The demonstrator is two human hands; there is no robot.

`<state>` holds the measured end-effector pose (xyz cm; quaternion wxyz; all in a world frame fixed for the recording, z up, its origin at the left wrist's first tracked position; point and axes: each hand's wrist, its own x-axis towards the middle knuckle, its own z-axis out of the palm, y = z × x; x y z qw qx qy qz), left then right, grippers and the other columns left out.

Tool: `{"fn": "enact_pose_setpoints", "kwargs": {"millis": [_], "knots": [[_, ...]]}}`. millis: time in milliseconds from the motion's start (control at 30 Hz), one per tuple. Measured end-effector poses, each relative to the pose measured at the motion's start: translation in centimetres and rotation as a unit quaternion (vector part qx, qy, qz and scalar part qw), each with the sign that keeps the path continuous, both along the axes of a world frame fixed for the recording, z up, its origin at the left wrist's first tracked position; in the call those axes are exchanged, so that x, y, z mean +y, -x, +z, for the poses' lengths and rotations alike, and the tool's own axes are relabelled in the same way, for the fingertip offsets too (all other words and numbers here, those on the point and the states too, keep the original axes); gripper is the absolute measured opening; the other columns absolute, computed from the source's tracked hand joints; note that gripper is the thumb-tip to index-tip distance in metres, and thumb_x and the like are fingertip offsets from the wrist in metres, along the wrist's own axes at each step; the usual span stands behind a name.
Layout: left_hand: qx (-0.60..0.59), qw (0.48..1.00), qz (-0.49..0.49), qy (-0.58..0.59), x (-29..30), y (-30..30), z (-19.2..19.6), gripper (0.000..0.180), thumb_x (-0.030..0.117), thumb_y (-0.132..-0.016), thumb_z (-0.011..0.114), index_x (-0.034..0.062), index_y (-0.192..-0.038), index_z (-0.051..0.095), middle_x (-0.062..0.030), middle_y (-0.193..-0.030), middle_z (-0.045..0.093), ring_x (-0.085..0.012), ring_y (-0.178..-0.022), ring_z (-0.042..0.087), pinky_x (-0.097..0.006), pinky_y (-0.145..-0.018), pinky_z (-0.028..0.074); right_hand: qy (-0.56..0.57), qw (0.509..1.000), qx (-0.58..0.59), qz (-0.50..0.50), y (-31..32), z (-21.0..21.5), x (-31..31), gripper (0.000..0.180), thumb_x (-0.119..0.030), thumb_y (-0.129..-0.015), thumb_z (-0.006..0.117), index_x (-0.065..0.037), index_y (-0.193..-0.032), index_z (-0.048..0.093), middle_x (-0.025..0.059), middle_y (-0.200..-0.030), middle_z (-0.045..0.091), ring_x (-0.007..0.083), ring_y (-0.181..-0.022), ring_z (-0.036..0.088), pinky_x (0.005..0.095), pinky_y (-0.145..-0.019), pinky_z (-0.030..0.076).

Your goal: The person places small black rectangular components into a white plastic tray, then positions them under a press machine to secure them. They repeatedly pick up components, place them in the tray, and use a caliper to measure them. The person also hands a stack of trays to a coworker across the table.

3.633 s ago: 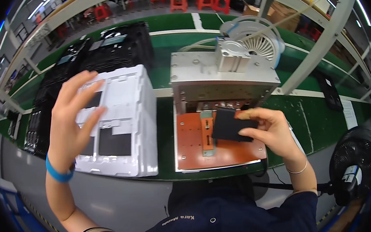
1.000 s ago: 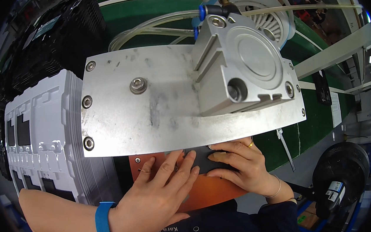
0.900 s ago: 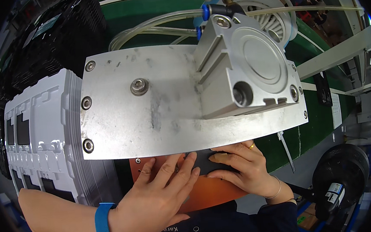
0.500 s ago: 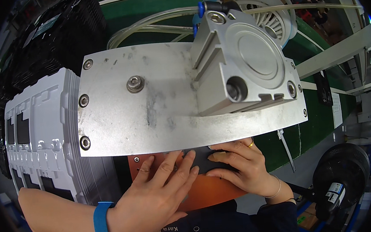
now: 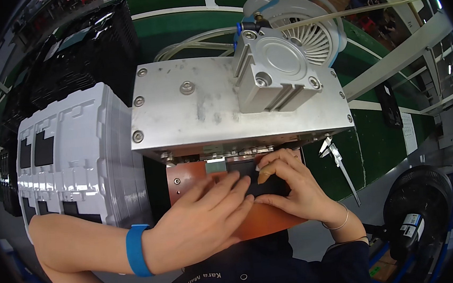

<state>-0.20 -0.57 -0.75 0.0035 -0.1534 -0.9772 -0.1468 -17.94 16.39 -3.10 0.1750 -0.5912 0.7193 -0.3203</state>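
Both hands rest on an orange-brown base plate (image 5: 187, 177) under a grey metal press (image 5: 224, 107) with a pneumatic cylinder (image 5: 276, 68) on top. My left hand (image 5: 203, 223), a blue band on its wrist, lies flat with fingertips touching a small black flat part (image 5: 270, 187). My right hand (image 5: 291, 189) grips that black part from the right, thumb on its upper edge. Most of the black part is hidden by fingers. The press's underside is just above the fingertips.
A stack of white moulded trays (image 5: 71, 159) holding black parts stands at the left. Black trays (image 5: 86, 51) lie behind it. Metal tweezers (image 5: 340, 164) lie on the green mat at the right. A black fan (image 5: 420, 206) stands at lower right. A white reel (image 5: 313, 25) sits behind the press.
My head has pulled back, so the press looks smaller and farther. Both hands stay on the black part on the plate; earlier the right hand held it in the air.
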Motion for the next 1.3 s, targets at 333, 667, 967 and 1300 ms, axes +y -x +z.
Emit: {"fn": "enact_pose_setpoints", "kwargs": {"millis": [333, 667, 967, 1300], "knots": [[-0.125, 0.879, 0.178, -0.425, -1.8, -0.9, 1.8, 0.032, 0.033, -0.09, 0.069, 0.0011, -0.09, 0.065, -0.0061, -0.066, 0.062, -0.0115, -0.055, 0.059, -0.025, -0.053, 0.048, 0.074, 0.918, -0.386, -0.052, -3.1, 2.0, 1.2, 0.037, 0.01, -0.072, 0.079, -0.001, -0.095, 0.053, 0.0103, -0.098, 0.062, 0.0168, -0.099, 0.064, 0.0314, -0.088, 0.055], [0.03, 0.76, 0.526, -0.38, -16.1, -12.5, 6.3, 0.021, 0.027, -0.093, 0.064, 0.0071, -0.09, 0.069, 0.0084, -0.066, 0.052, 0.0002, -0.056, 0.044, -0.016, -0.049, 0.035, 0.135, 0.944, -0.301, 0.011, -5.3, 2.8, -1.0, 0.041, -0.003, -0.074, 0.081, 0.0, -0.108, 0.06, 0.009, -0.114, 0.061, 0.0157, -0.102, 0.061, 0.0257, -0.076, 0.053], [0.242, 0.838, 0.489, 0.029, -16.2, -14.1, 4.3, 0.019, 0.015, -0.077, 0.076, 0.0008, -0.088, 0.071, -0.0077, -0.068, 0.059, -0.0218, -0.062, 0.056, -0.034, -0.06, 0.046, 0.221, 0.96, -0.011, 0.169, -9.5, 6.3, -11.6, 0.02, -0.01, -0.081, 0.072, 0.0, -0.097, 0.065, 0.0105, -0.096, 0.066, 0.0275, -0.086, 0.061, 0.0356, -0.073, 0.049], [0.19, 0.904, 0.354, 0.149, -12.4, -21.0, 0.7, 0.016, 0.025, -0.085, 0.068, 0.0108, -0.083, 0.062, -0.0019, -0.083, 0.058, -0.0237, -0.092, 0.054, -0.036, -0.077, 0.043, 0.123, 0.967, 0.19, 0.121, -18.3, 1.5, -31.0, 0.038, -0.032, -0.083, 0.072, -0.006, -0.11, 0.063, 0.0147, -0.11, 0.065, 0.0314, -0.107, 0.057, 0.0453, -0.094, 0.042]]}}
